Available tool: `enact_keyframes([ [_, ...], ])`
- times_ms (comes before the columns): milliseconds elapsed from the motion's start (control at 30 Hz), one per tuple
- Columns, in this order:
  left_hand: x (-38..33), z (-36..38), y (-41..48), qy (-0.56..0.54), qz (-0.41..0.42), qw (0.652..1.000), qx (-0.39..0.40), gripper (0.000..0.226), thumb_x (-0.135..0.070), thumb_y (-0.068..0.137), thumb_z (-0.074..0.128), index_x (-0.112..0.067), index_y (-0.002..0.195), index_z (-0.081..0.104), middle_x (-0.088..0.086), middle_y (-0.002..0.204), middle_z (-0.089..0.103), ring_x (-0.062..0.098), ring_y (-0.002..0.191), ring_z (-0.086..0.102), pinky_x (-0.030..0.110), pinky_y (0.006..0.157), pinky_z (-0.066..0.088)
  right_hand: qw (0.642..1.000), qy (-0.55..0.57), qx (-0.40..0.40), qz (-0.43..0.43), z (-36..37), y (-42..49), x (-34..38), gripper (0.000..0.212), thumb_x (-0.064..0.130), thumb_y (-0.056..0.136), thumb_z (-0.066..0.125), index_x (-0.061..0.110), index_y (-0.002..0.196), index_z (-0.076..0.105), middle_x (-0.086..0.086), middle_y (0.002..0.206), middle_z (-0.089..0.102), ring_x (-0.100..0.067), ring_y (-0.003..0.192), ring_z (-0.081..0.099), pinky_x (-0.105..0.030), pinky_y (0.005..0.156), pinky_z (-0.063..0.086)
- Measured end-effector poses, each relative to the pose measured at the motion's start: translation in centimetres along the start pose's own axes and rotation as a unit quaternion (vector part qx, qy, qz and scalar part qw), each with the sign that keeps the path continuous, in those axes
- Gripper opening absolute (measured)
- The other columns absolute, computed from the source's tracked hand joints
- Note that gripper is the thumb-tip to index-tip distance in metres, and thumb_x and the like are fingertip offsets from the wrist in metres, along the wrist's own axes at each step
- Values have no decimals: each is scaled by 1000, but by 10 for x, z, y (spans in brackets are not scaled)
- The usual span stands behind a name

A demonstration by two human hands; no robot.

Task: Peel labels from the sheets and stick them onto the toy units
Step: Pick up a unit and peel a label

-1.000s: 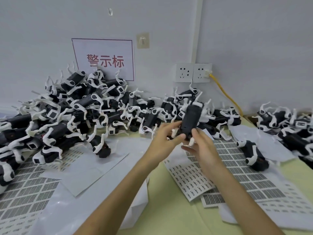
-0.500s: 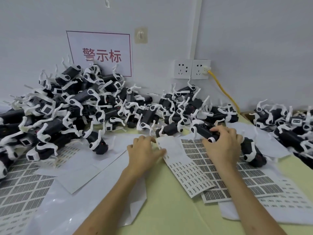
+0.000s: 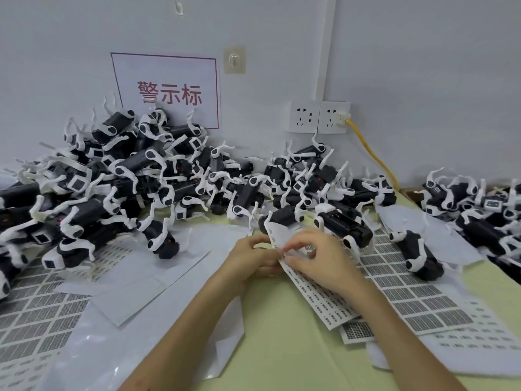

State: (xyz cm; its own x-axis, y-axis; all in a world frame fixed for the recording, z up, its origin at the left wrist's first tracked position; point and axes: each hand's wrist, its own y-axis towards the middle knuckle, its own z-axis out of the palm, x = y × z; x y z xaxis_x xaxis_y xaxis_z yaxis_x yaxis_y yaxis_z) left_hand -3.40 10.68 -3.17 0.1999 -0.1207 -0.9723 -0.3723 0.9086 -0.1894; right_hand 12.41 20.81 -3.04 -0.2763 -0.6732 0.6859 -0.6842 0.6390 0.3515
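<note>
Everywhere, toy units (image 3: 135,176) crowd the table (image 3: 282,348)

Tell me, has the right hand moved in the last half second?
Yes. The right hand left the toy unit and slid left, now directly below the wall sockets, pinching the label sheet beside the left hand.

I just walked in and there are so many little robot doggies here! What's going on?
A person is labelling toys. The left hand holds up the white sheet of small printed labels, and the right hand pinches at its raised edge, seemingly picking a label off. A black toy robot dog with white legs lies just behind the hands, on other label sheets. A big pile of the same toys sits by the wall.
</note>
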Motion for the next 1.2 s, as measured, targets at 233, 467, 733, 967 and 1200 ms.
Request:
enact_keyframes([
  [233, 0, 2, 1, -65, -3, 998, -9, 38, 2, 92, 72, -12, 125, 61, 22, 100, 78, 32, 89, 79, 37, 82, 65, 999, 20, -26, 22, 0, 1, -2, 19, 30, 84, 84, 31, 103, 80, 18, 104, 73, 6, 98, 64, -11, 79, 47],
  [467, 3, 6, -2, -50, 63, 996, -25, 44, 8, 94, 66, -14, 130, 54, 24, 106, 77, 39, 102, 75, 46, 97, 60, 998, 40, -40, 15, 2, 1, -3, 13, 24, 84, 84, 22, 96, 82, 12, 97, 75, 1, 93, 66, -11, 75, 45],
  [733, 5, 14, -4, -23, 87, 996, -24, 70, 4, 90, 74, -20, 144, 38, 28, 108, 73, 29, 89, 76, 34, 77, 63, 997, 26, -76, -17, 8, 0, -5, 6, 27, 81, 87, 23, 78, 82, 11, 81, 76, -1, 80, 69, -15, 73, 51],
  [967, 5, 13, -5, -13, 92, 993, -68, 61, 5, 92, 71, -17, 141, 44, 28, 105, 73, 23, 74, 75, 28, 64, 59, 995, 29, -91, 6, 14, -1, -4, 14, 14, 81, 85, 26, 74, 81, 18, 74, 75, 0, 72, 71, -18, 72, 56],
  [1200, 6, 12, -2, -21, 96, 992, -81, 55, 5, 93, 68, -20, 136, 45, 14, 93, 73, 20, 74, 76, 28, 64, 60, 996, 48, -76, 20, 13, -1, 1, 12, 13, 83, 81, 23, 77, 76, 16, 78, 74, 1, 82, 71, -9, 75, 50],
])
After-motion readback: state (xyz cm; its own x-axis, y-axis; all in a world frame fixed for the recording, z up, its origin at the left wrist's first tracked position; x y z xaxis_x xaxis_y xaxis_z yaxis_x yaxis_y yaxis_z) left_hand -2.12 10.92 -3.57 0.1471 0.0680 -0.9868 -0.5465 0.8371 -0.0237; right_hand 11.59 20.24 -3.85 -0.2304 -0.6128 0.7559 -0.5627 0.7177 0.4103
